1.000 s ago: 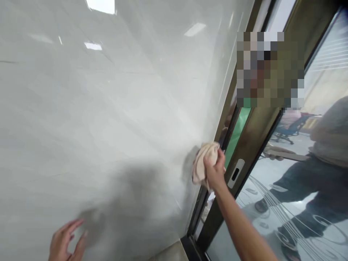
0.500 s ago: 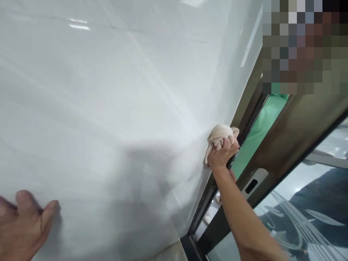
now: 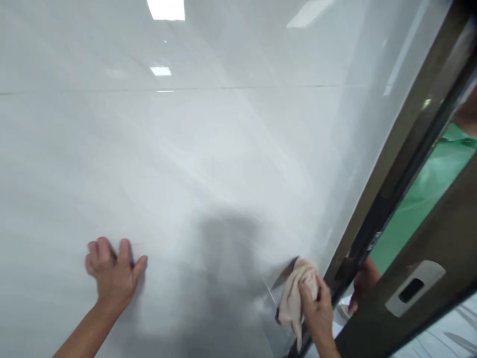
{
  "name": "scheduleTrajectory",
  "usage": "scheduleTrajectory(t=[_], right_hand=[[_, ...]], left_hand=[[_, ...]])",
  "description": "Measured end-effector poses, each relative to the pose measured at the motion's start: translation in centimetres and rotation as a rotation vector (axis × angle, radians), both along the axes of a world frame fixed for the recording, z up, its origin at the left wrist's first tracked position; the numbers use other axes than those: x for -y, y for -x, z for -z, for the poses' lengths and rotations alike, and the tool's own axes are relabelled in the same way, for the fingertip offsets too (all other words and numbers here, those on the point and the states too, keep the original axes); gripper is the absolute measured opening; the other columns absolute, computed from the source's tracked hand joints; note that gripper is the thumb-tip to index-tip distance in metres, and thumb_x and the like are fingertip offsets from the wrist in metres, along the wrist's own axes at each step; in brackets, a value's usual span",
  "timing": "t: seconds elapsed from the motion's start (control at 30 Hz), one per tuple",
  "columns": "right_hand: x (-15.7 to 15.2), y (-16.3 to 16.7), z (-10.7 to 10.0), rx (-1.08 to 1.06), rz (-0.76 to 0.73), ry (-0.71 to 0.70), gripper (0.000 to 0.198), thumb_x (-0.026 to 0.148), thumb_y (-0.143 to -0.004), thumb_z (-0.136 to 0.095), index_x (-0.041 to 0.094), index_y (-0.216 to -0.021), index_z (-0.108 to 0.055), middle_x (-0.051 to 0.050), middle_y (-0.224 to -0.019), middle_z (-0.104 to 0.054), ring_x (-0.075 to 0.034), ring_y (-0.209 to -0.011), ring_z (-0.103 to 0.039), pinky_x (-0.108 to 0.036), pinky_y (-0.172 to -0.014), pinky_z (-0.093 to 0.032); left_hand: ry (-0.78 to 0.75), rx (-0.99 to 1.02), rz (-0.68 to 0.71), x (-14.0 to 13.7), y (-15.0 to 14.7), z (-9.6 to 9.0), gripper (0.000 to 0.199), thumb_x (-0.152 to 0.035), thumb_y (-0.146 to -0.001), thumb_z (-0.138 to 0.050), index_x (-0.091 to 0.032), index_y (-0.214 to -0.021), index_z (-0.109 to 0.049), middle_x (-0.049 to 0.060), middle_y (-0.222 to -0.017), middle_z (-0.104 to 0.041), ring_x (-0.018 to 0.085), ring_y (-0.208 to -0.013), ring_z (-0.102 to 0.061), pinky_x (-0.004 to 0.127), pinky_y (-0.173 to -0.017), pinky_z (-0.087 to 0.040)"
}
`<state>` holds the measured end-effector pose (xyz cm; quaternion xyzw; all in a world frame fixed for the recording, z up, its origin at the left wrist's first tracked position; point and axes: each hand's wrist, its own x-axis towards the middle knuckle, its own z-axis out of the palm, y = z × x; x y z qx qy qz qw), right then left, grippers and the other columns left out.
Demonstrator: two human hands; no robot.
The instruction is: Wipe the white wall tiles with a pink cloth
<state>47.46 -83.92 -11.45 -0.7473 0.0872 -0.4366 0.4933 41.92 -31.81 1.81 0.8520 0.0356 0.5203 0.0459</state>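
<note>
right hand (image 3: 317, 311) gripping bunched cloth (image 3: 295, 296) low on glossy wall (image 3: 208, 149) by door frame (image 3: 391, 174); left hand (image 3: 114, 273) flat, fingers spread. how much is wiped, can't tell.

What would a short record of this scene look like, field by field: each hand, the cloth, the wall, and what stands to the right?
Left hand: left hand pressed against the wall, holding nothing
Right hand: right hand gripping the cloth
Cloth: beige cloth, bunched, against the wall's lower right edge
Wall: glossy pale tiled wall, reflecting ceiling lights
To the right: dark metal door frame
Also there: a person in a green shirt seen past the frame
</note>
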Motion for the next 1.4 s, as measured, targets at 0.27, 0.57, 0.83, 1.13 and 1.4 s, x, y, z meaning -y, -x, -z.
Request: scheduleTrajectory(t=[0.27,0.57,0.83,1.13,1.4], right_hand=[[-7.2,-5.5,-20.3,0.571,0.367,0.116,0.07,0.051,-0.092,-0.05,0.007,-0.146,-0.047,-0.024,-0.13,-0.043,-0.037,-0.128,-0.042,-0.061,-0.111,-0.035],[-30.3,1.4,-10.3,0.715,-0.283,1.057,0.036,0.04,-0.094,-0.066,0.06,-0.124,-0.06,0.009,-0.125,-0.062,-0.019,-0.103,-0.058,-0.033,-0.091,-0.044],[-18.3,-2.6,-18.5,0.549,0.031,0.84,0.033,0.038,-0.094,-0.049,0.033,-0.116,-0.074,-0.009,-0.128,-0.063,-0.031,-0.119,-0.053,-0.052,-0.103,-0.035],[-24.7,-2.3,-34.1,0.873,0.449,0.573,0.06,0.042,-0.097,-0.055,0.024,-0.153,-0.04,-0.019,-0.154,-0.034,-0.04,-0.142,-0.031,-0.066,-0.111,-0.025],[-28.8,0.4,-18.1,0.953,-0.181,1.35,0.032,0.038,-0.096,-0.067,0.045,-0.127,-0.061,0.001,-0.143,-0.052,-0.02,-0.114,-0.054,-0.036,-0.102,-0.037]], left_hand=[[-0.28,0.285,0.032,-1.0,0.9,-4.6,0.053,-0.032,-0.096,-0.063,-0.025,-0.146,-0.05,0.014,-0.168,-0.019,0.038,-0.155,-0.016,0.055,-0.121,-0.013],[-0.33,0.392,0.09,-4.0,-0.9,-5.1,0.048,-0.035,-0.095,-0.063,-0.025,-0.141,-0.057,0.012,-0.167,-0.029,0.032,-0.157,-0.018,0.053,-0.125,-0.013],[-0.312,0.403,0.074,-3.3,-0.8,-5.2,0.04,-0.036,-0.096,-0.062,-0.026,-0.134,-0.063,0.018,-0.144,-0.06,0.029,-0.158,-0.017,0.054,-0.124,-0.018],[-0.291,0.385,0.104,-3.2,-0.9,-4.9,0.041,-0.035,-0.096,-0.061,-0.025,-0.136,-0.062,0.019,-0.145,-0.059,0.029,-0.158,-0.015,0.056,-0.125,-0.017],[-0.284,0.439,0.134,-3.8,-1.3,-4.8,0.056,-0.035,-0.095,-0.063,-0.03,-0.149,-0.049,0.015,-0.156,-0.048,0.03,-0.157,-0.021,0.055,-0.126,-0.016]])
